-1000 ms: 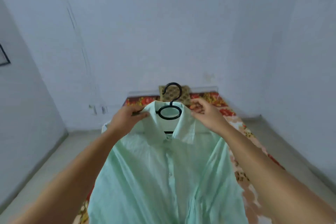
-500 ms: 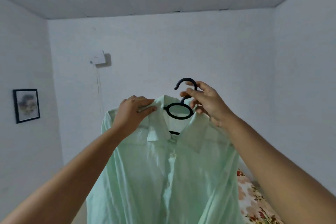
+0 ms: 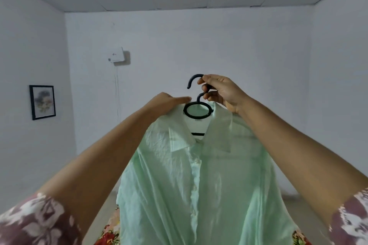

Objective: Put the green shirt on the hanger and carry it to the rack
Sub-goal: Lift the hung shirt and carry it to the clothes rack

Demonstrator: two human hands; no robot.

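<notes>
**Green shirt up on the hanger, no rack in sight**

Filling the middle of the view: the green shirt [image 3: 199, 185], buttoned down the front, collar spread, hanging full length. Behind the shirt, only bare white wall, with nothing like a rack showing. Either side of the shirt, two bare forearms reaching in. Under the shirt's hem, a flowered bedspread [image 3: 108, 232] peeking out. Well left of the shirt, a framed picture [image 3: 42, 102] on the wall. Above and left of the collar, a small white box [image 3: 116, 56].

On the shirt just left of the collar, the left hand [image 3: 165, 103], fingers straight and pressed together, lying flat on the cloth, thumb hidden. Just above the collar, the right hand [image 3: 221, 91], fingers curled round the black hanger [image 3: 199, 98], pinching its thin neck under the hook.

Looks dressed and ready for the walk.

Now the worries. Could swing or twist on that one narrow pinch once moving. Could slide off on the left side if let go before the cloth is properly seated. Could catch the bedspread with that long hem. May also need a change of grip at the rack, with fingers crowding the hook.
</notes>
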